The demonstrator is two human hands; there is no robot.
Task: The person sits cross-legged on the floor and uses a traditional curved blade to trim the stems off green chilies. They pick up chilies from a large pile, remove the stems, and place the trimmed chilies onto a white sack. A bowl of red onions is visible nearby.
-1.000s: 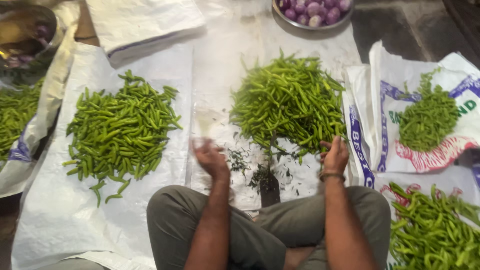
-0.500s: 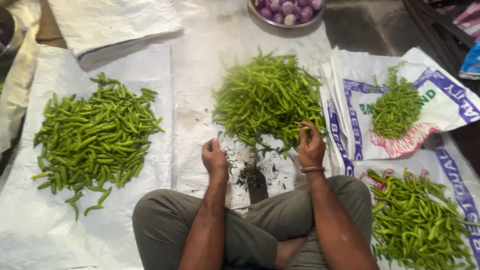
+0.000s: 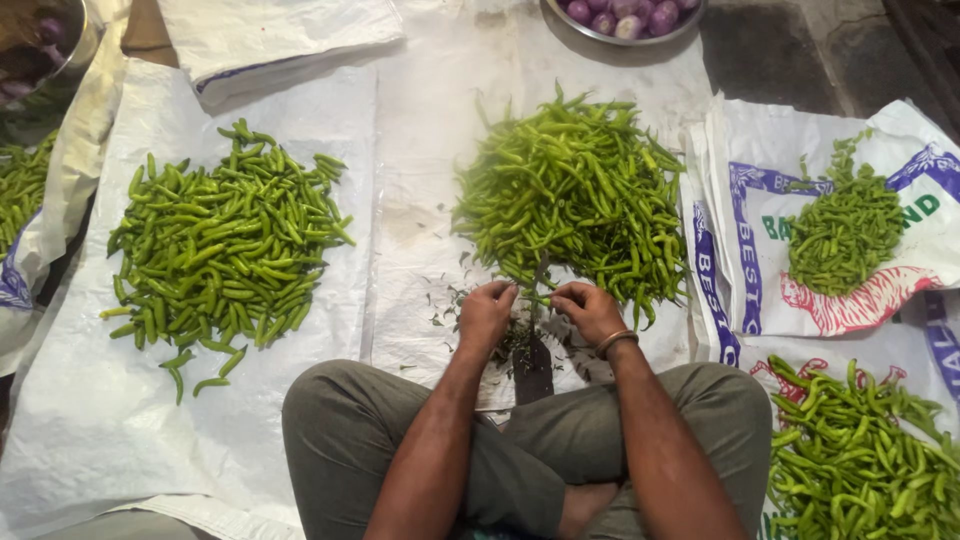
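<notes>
I sit cross-legged on white sacks (image 3: 420, 150) spread on the floor. My left hand (image 3: 486, 314) and my right hand (image 3: 590, 310) are close together at the near edge of the middle pile of green chillies (image 3: 570, 195). Both pinch a single green chilli (image 3: 537, 298) between them, just above an upright dark blade (image 3: 533, 350) fixed between my knees. Small green stem bits (image 3: 513, 338) lie around the blade. A bangle is on my right wrist.
A second chilli pile (image 3: 225, 250) lies to the left. At right, a printed sack carries a small heap of smaller green pieces (image 3: 845, 230), and another chilli pile (image 3: 860, 450) sits near my right knee. A metal bowl of purple onions (image 3: 625, 15) stands at the top.
Both hands have come together from apart and now grip one chilli over the blade. The camera view has shifted slightly to the left.
</notes>
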